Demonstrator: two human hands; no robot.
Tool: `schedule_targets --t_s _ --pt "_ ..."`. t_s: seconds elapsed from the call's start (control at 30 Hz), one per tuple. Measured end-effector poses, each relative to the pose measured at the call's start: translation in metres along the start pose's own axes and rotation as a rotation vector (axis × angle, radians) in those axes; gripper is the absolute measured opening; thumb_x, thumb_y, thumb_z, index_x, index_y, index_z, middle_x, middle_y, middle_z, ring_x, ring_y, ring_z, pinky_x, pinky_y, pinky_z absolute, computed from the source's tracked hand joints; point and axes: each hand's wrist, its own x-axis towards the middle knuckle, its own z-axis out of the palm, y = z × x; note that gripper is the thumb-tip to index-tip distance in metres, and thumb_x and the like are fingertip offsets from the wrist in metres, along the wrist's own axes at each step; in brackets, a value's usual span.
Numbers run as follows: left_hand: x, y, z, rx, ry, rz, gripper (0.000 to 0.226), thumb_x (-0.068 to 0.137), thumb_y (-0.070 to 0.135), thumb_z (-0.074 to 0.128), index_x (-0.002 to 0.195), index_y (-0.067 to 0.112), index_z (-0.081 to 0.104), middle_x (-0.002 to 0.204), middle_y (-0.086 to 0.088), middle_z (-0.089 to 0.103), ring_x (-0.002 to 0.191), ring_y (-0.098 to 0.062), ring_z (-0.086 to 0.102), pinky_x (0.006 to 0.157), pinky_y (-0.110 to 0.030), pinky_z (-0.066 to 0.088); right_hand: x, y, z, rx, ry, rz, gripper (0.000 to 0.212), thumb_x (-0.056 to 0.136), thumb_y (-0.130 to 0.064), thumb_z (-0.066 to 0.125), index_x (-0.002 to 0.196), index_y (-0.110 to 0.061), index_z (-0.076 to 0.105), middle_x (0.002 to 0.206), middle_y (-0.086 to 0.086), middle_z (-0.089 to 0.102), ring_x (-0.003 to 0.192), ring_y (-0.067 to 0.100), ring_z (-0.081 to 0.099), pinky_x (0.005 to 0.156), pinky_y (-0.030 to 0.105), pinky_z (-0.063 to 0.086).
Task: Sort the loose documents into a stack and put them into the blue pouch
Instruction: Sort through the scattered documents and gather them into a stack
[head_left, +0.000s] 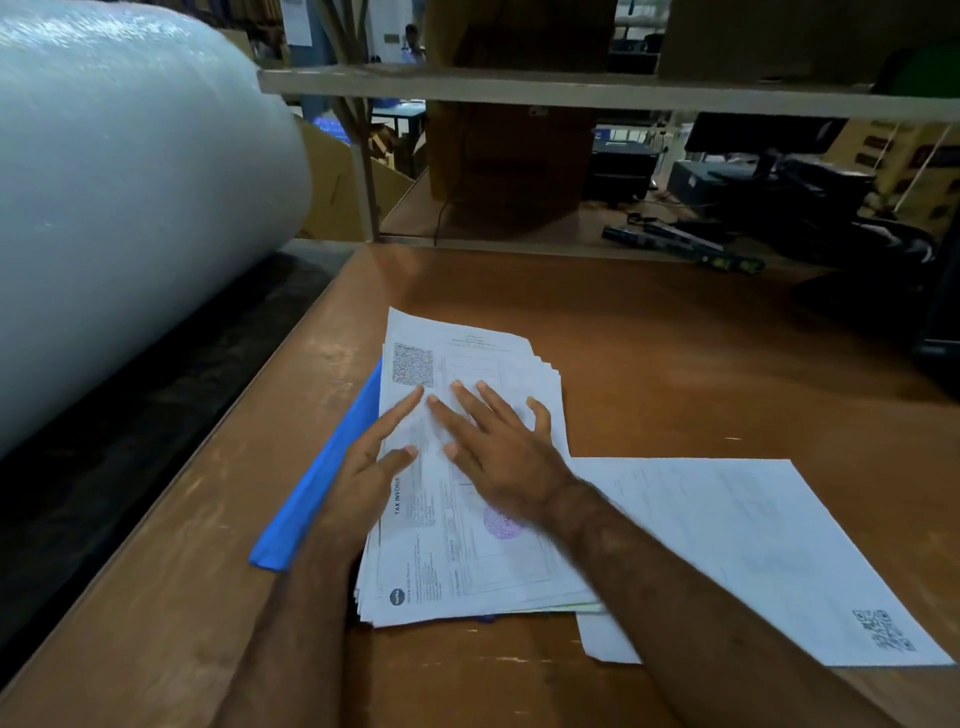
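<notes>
A stack of printed documents (483, 358) lies on the wooden table (675, 364), with a tax invoice on top. The blue pouch (322, 467) lies under the stack, and only its left strip shows. My left hand (374, 467) rests flat on the stack's left edge with fingers spread. My right hand (498, 447) presses flat on the middle of the stack, fingers apart. Neither hand grips anything. A loose sheet (753, 545) with a QR code lies on the table to the right, partly under my right forearm.
A large roll of bubble wrap (130, 182) fills the left side beside the table. A shelf rail (571, 88) crosses above the table's far edge. Cardboard boxes (509, 150), dark office equipment (779, 192) and a long dark tool (680, 244) sit behind it.
</notes>
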Motion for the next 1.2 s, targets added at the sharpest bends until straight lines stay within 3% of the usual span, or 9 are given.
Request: schedule_targets --t_s 0.23,0.4,0.47,0.73,0.83,0.9,1.0,1.1,1.2 --pt "-0.001 0.001 -0.006 -0.158 0.051 -0.056 0.044 0.101 -0.005 0.04 0.135 0.01 0.064 0.14 -0.005 0.064 0.125 -0.028 0.064 0.087 -0.033 0.061 -0.025 0.038 -0.036 0.178 0.015 0.324 0.066 0.096 -0.073 0.036 0.152 -0.064 0.003 0.172 -0.001 -0.007 0.158 0.027 0.004 0.119 0.063 0.011" --pt "-0.002 0.016 -0.008 -0.373 0.029 -0.075 0.045 0.103 0.003 0.039 0.143 0.015 0.057 0.14 -0.009 0.064 0.124 -0.035 0.064 0.097 -0.051 0.056 -0.056 0.054 -0.066 1.209 0.085 0.255 0.063 0.099 -0.03 0.066 0.152 -0.045 0.037 0.151 -0.02 0.048 0.141 0.011 0.048 0.105 0.035 0.052" --pt "0.001 0.021 0.0 -0.322 0.027 -0.043 0.043 0.103 0.01 0.045 0.142 0.022 0.057 0.141 -0.003 0.063 0.125 -0.029 0.064 0.097 -0.052 0.056 -0.059 0.054 -0.07 1.339 0.035 0.168 0.07 0.098 -0.015 0.066 0.155 -0.04 0.035 0.151 -0.017 0.05 0.136 0.01 0.053 0.104 0.038 0.053" --pt "0.007 0.045 0.017 -0.084 -0.011 0.016 0.053 0.09 -0.018 0.057 0.131 0.014 0.068 0.14 -0.001 0.064 0.123 -0.024 0.065 0.086 -0.036 0.062 -0.049 0.044 -0.076 1.02 0.244 0.078 0.079 0.098 -0.016 0.067 0.155 -0.048 0.022 0.151 -0.018 0.045 0.132 0.003 0.053 0.099 0.028 0.055" --pt "0.008 0.07 -0.003 -0.054 0.047 0.056 0.056 0.089 -0.018 0.057 0.133 0.016 0.066 0.13 0.005 0.07 0.11 -0.016 0.071 0.081 -0.032 0.062 -0.044 0.042 -0.066 1.178 0.384 0.373 0.057 0.104 -0.036 0.056 0.149 -0.053 0.026 0.128 -0.005 0.066 0.114 0.013 0.068 0.094 0.039 0.059" --pt "0.012 0.089 -0.028 0.002 0.116 0.126 0.06 0.087 -0.019 0.057 0.137 0.013 0.063 0.126 0.006 0.072 0.104 -0.011 0.072 0.078 -0.025 0.061 -0.044 0.043 -0.049 0.88 0.404 0.451 0.043 0.102 -0.048 0.042 0.143 -0.036 0.049 0.126 0.0 0.068 0.116 0.02 0.066 0.102 0.049 0.053" --pt "0.017 0.108 -0.065 0.055 0.248 0.201 0.061 0.086 -0.018 0.057 0.138 0.013 0.063 0.124 0.003 0.073 0.105 -0.012 0.071 0.083 -0.026 0.061 -0.047 0.031 -0.022 0.371 0.1 0.257 0.068 0.093 -0.063 0.029 0.142 -0.026 0.056 0.153 0.006 0.049 0.144 0.024 0.041 0.118 0.049 0.031" --pt "0.021 0.11 -0.085 0.074 0.327 0.227 0.063 0.084 -0.018 0.057 0.137 0.014 0.064 0.13 -0.002 0.07 0.11 -0.014 0.069 0.086 -0.024 0.06 -0.049 0.003 -0.007 0.079 -0.207 0.138 0.098 0.077 -0.094 0.013 0.159 -0.042 0.021 0.17 0.002 0.014 0.157 0.023 0.008 0.124 0.053 0.006" --pt "0.022 0.102 -0.086 0.02 0.334 0.207 0.065 0.082 -0.021 0.056 0.138 0.012 0.062 0.132 -0.007 0.067 0.104 -0.011 0.07 0.082 -0.022 0.06 -0.046 -0.004 -0.006 0.016 -0.33 0.061 0.094 0.08 -0.091 0.017 0.16 -0.045 0.0 0.172 0.002 -0.005 0.158 0.024 -0.007 0.124 0.056 -0.006"
